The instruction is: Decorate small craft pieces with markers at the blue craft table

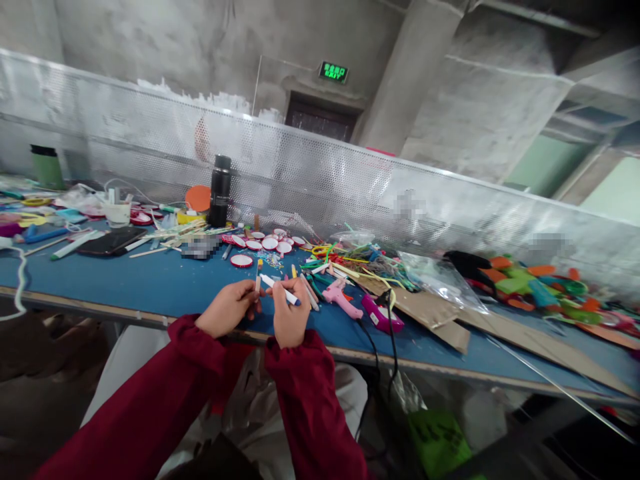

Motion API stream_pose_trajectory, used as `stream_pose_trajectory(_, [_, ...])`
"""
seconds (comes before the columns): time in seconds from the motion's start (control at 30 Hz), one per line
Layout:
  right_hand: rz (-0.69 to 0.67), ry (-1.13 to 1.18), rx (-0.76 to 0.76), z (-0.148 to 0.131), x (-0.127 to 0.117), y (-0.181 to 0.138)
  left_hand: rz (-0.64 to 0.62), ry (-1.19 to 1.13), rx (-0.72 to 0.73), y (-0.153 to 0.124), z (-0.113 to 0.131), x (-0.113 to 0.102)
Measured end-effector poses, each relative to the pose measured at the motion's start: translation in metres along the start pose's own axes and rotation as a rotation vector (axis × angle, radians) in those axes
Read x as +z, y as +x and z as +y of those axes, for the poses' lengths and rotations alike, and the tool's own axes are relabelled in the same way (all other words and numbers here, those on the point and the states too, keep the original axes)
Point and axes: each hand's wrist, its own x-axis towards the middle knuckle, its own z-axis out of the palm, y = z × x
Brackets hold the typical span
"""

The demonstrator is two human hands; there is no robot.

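HEAD VIEW —
Desk: What do the hands hold?

Photographer: A white marker (280,291) with a blue tip, slanting down to the right just above the near edge of the blue counter (165,283). The right hand (290,315) has its fingers clenched around the tip end. The left hand (227,308) pinches the white end between its fingers. Both sleeves are dark red.

Desk: And around them?

Photographer: Just beyond the left hand lies an orange-tipped stick (259,268); I cannot tell whether the hand touches it. Just right of the hands lies a pink glue gun (343,298), with a magenta glue gun (381,313) beside it, their black cords dropping over the counter's edge. Behind them are red-rimmed white discs (265,243) and a tangle of coloured pipe cleaners (350,260). Farther right lie cardboard sheets (430,310), a clear plastic bag (440,280) and bright foam pieces (540,283). To the left a black flask (220,190) stands upright, with an orange disc (198,198) just beside it and a black phone (113,240) nearer the edge. A perforated metal screen (320,173) runs along the counter's far side, and a green exit sign (333,71) glows above a doorway.
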Motion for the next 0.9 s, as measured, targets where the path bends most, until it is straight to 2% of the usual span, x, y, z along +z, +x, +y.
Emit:
stream_pose_trajectory(0.4, [-0.010,0.020,0.001,-0.0001,0.0000,0.0001,0.007,0.014,0.002,0.0014,-0.0036,-0.0006])
stream_pose_trajectory(0.57, [0.039,-0.010,-0.017,0.0033,-0.0012,0.0002,0.000,0.005,0.002,0.0013,-0.0032,-0.0002])
stream_pose_trajectory(0.9, [0.053,-0.045,-0.036,0.0027,-0.0012,0.0011,0.004,-0.010,-0.003,0.0013,-0.0030,0.0003])
